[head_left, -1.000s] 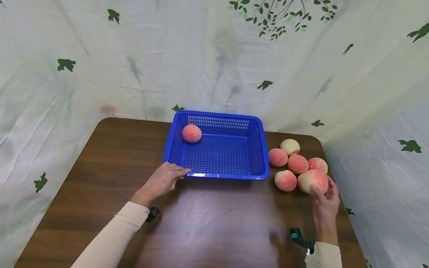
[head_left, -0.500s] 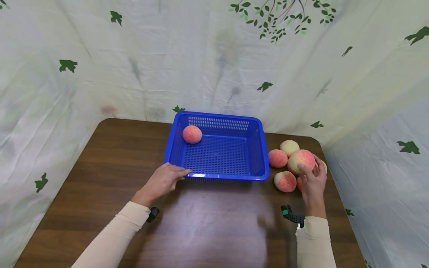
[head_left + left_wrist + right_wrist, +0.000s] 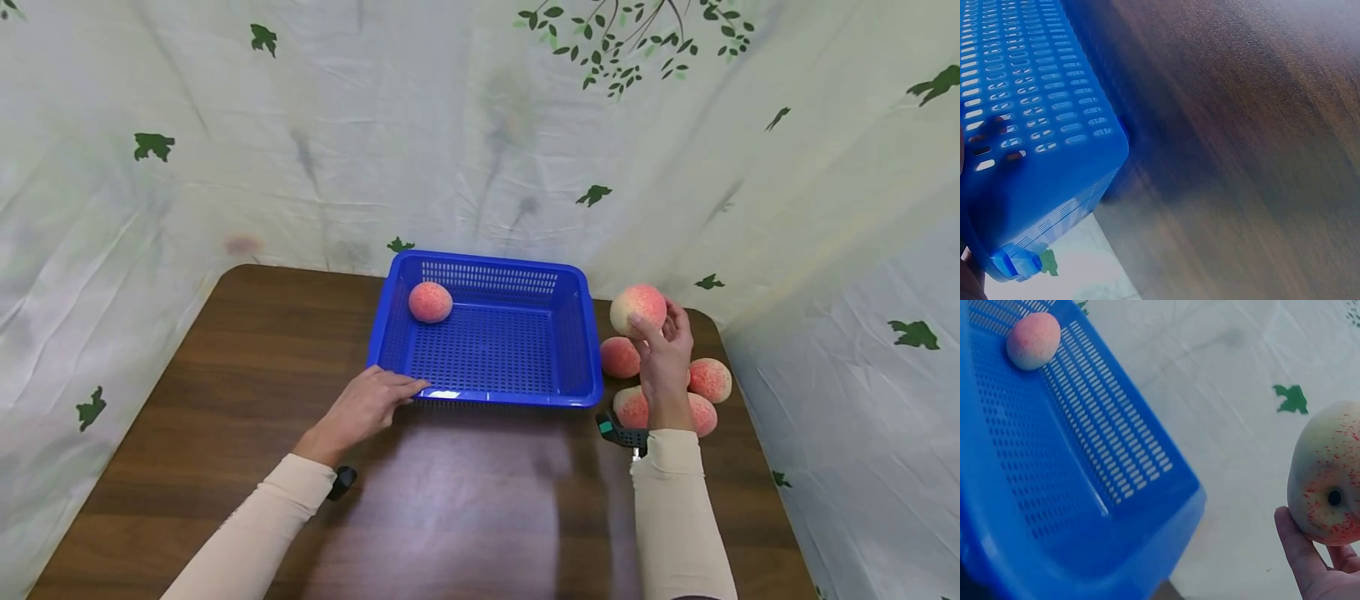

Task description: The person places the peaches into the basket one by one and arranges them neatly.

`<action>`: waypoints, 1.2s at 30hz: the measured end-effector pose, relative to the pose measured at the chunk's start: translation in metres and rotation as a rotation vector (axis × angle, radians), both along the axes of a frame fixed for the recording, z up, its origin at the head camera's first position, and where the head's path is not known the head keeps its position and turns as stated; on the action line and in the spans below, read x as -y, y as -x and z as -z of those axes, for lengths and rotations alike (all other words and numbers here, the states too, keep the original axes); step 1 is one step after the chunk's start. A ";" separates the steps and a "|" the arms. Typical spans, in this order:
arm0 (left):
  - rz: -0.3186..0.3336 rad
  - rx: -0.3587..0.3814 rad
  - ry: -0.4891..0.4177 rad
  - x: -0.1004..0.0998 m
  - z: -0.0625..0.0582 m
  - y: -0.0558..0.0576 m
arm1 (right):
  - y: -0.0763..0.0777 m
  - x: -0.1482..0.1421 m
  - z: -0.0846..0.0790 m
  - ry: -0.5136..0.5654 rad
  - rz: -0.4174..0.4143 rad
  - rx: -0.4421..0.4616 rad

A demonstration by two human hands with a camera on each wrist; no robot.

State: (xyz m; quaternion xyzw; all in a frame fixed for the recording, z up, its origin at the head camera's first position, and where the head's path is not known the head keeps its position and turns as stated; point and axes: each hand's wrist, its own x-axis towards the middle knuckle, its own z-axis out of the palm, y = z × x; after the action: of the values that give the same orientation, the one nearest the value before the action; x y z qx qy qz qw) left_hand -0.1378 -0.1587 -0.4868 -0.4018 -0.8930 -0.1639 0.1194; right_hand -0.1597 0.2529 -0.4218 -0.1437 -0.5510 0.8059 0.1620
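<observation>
My right hand (image 3: 664, 354) holds a pale yellow and pink peach (image 3: 638, 310) above the back right of the table, close to the blue basket's right side. In the right wrist view the same peach (image 3: 1329, 475) shows a small dark hole, with fingertips under it. My left hand (image 3: 369, 407) grips the front left rim of the blue plastic basket (image 3: 525, 397). Through the slots in its wall, darker finger shapes show in the left wrist view. One pink peach (image 3: 431, 302) lies inside the basket at its back left corner.
Several more peaches lie on the brown wooden table (image 3: 480, 517) right of the basket, among them a pink peach (image 3: 620, 357) near its wall and a speckled peach (image 3: 710, 380). My right forearm covers part of them. A pale leaf-printed cloth (image 3: 450, 125) hangs behind the table.
My right hand has carried the peach up from the front right of the pile, away and leftward towards the basket. The left hand has stayed on the rim, and the basket is still.
</observation>
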 end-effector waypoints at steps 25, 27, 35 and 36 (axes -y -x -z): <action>0.042 0.127 -0.007 0.000 -0.010 0.003 | 0.092 0.076 0.012 -0.251 -0.190 -0.021; 0.043 0.139 0.004 0.000 -0.010 0.003 | 0.095 0.080 0.019 -0.286 -0.193 0.013; 0.033 0.095 -0.014 0.002 -0.008 0.002 | 0.108 0.098 0.048 -0.450 -0.264 0.185; 0.035 0.088 -0.018 0.001 -0.007 0.002 | 0.108 0.099 0.050 -0.465 -0.273 0.203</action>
State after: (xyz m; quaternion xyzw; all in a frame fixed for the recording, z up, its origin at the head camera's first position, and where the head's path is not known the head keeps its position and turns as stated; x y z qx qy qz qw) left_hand -0.1397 -0.1593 -0.4801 -0.4089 -0.8886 -0.1915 0.0808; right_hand -0.2681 0.1535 -0.4720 -0.1072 -0.7488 0.6536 0.0249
